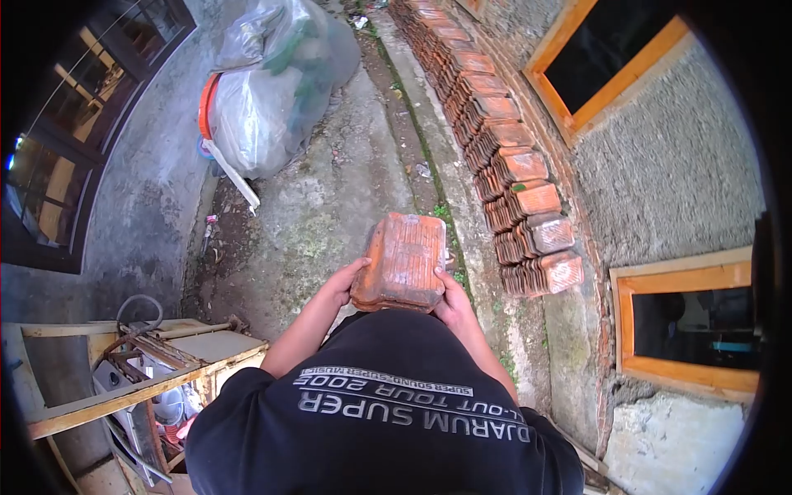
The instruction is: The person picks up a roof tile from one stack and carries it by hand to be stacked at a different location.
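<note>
A short stack of orange-brown clay roof tiles [404,257] is held in front of my body, at the middle of the head view. My left hand [342,282] grips its left edge, with the thumb on the top tile. On the opposite edge my right hand [451,295] holds the same stack. The fingers of both hands are partly hidden beneath the tiles. Ridges and pale worn patches show on the top tile.
Long rows of stacked tiles [528,198] line the right wall. Filled plastic bags [268,107] stand by the left wall. A rusty metal frame [148,396] holding scrap is at lower left. A narrow gutter [408,136] runs along the concrete path [330,198].
</note>
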The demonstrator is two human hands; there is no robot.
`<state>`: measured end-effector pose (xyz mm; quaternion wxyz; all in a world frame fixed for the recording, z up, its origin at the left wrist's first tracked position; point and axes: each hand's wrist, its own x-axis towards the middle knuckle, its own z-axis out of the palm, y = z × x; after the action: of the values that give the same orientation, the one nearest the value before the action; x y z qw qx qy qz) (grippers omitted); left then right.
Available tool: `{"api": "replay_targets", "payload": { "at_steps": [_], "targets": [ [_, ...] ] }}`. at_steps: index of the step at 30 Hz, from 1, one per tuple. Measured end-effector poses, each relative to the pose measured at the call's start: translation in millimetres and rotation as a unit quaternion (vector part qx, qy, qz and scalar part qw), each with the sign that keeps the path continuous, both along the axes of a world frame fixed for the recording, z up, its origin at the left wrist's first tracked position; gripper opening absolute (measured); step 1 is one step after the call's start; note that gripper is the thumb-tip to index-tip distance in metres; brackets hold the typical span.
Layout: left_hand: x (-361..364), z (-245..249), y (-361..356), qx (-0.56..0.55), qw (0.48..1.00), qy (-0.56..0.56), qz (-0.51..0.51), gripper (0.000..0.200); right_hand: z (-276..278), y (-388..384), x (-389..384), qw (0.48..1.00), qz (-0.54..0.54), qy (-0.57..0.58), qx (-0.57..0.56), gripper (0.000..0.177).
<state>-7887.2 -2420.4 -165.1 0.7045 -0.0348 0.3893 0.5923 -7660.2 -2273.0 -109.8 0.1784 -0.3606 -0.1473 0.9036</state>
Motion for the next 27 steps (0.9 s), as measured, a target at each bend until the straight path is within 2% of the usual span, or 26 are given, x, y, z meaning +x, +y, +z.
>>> {"api": "replay_targets", "payload": {
  "at_steps": [5,12,17,21,24,27],
  "targets": [
    [-27.7,18.8,28.8,-0.026,0.999,0.024,0.032,0.051,-3.2,46.2,-43.2,0.999,0.046,0.022,0.002,0.048],
    [-70.7,-4.0,92.8,-0.04,0.993,0.038,0.1,0.053,-27.4,150.2,-106.4,0.993,0.114,0.026,-0.01,0.047],
    [-94.4,10.1,159.3,-0.042,0.989,0.046,0.131,0.054,-15.7,217.9,-144.7,0.99,0.139,0.013,0.004,0.05],
    [-105.5,34.0,196.5,-0.086,0.988,0.018,0.126,0.053,-10.2,249.2,-159.1,0.988,0.147,0.035,-0.021,0.05],
    [-115.6,26.8,218.0,-0.041,0.993,0.001,0.11,0.051,-5.0,271.5,-161.7,0.99,0.141,0.021,-0.01,0.051],
    [-123.6,26.3,242.0,-0.045,0.994,0.013,0.094,0.051,-2.2,285.7,-167.5,0.994,0.107,0.025,-0.014,0.049]
  ]
}}
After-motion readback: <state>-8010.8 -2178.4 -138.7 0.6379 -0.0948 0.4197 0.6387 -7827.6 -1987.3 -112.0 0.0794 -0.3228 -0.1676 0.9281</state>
